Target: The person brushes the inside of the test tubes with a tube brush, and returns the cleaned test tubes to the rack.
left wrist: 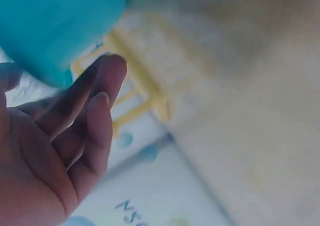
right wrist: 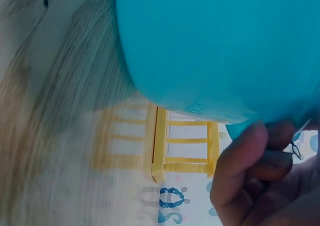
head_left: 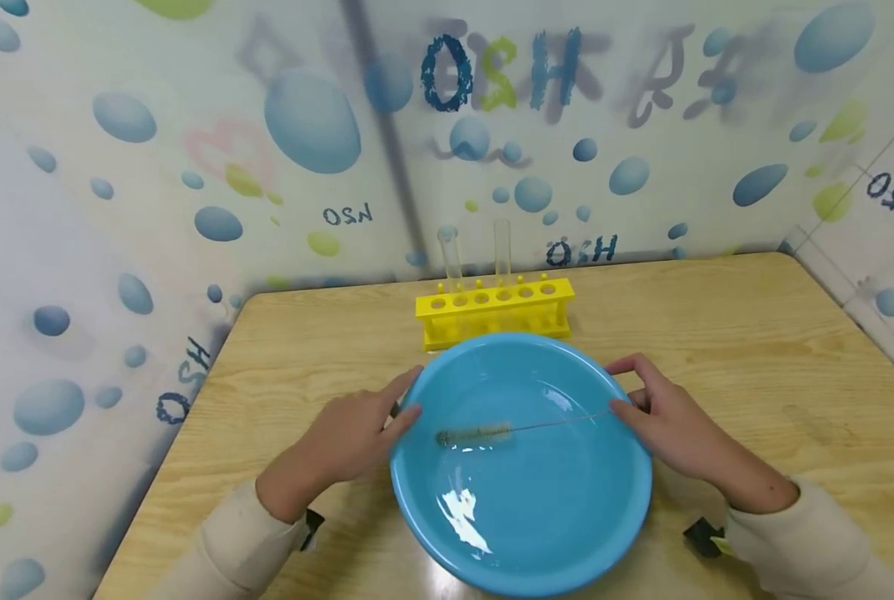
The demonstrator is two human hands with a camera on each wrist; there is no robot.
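Note:
A round blue basin [head_left: 536,500] stands at the front of the table, with bright reflections inside that look like water. My left hand [head_left: 349,433] grips its left rim, thumb over the edge and fingers [left wrist: 102,121] along the outside. On the opposite side, my right hand [head_left: 664,417] holds the right rim between thumb and curled fingers [right wrist: 240,156]. A test tube brush [head_left: 476,434] lies across the basin, bristles to the left. Its thin wire handle runs up to the right thumb, and the wire loop [right wrist: 296,150] shows beside the right fingers.
Right behind the basin is a yellow test tube rack [head_left: 495,312]. Two clear test tubes, one on the left [head_left: 450,254] and one nearer the middle [head_left: 502,250], stand in it. The wooden table [head_left: 776,350] meets a patterned wall [head_left: 297,217] at the back.

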